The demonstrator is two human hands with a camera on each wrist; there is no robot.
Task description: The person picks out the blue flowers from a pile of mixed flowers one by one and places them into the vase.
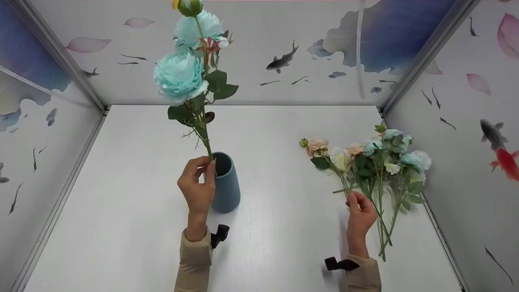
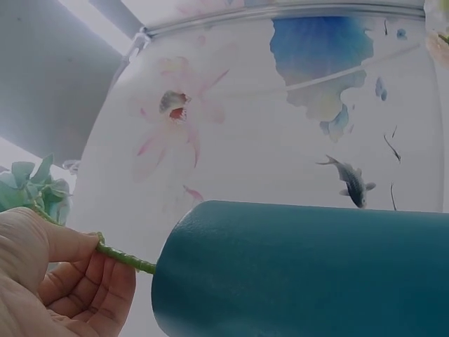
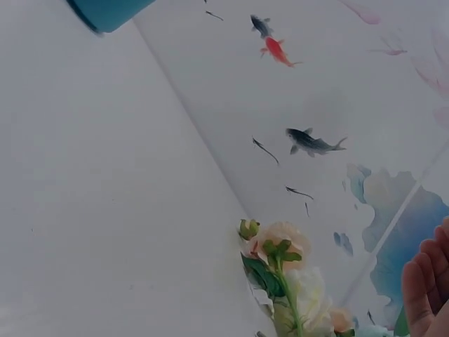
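Note:
My left hand (image 1: 197, 182) pinches the green stem (image 1: 209, 148) of a tall spray of pale blue flowers (image 1: 180, 77), with its lower end at the mouth of a blue-grey vase (image 1: 226, 188). In the left wrist view, the thumb and fingers hold the stem (image 2: 126, 258), which runs into the vase (image 2: 302, 270). On the right, my right hand (image 1: 361, 215) has thumb and forefinger together on a thin stem of the peach flower spray (image 1: 317, 147). The right wrist view shows only some fingers (image 3: 417, 291) at its edge, and the peach bloom (image 3: 284, 242).
Several more flower stems, with blue blooms (image 1: 415, 160) and green leaves, lie crossed on the white table (image 1: 279, 227) beside my right hand. Printed panels with fish (image 1: 280, 60) and petals enclose the table at the back and both sides.

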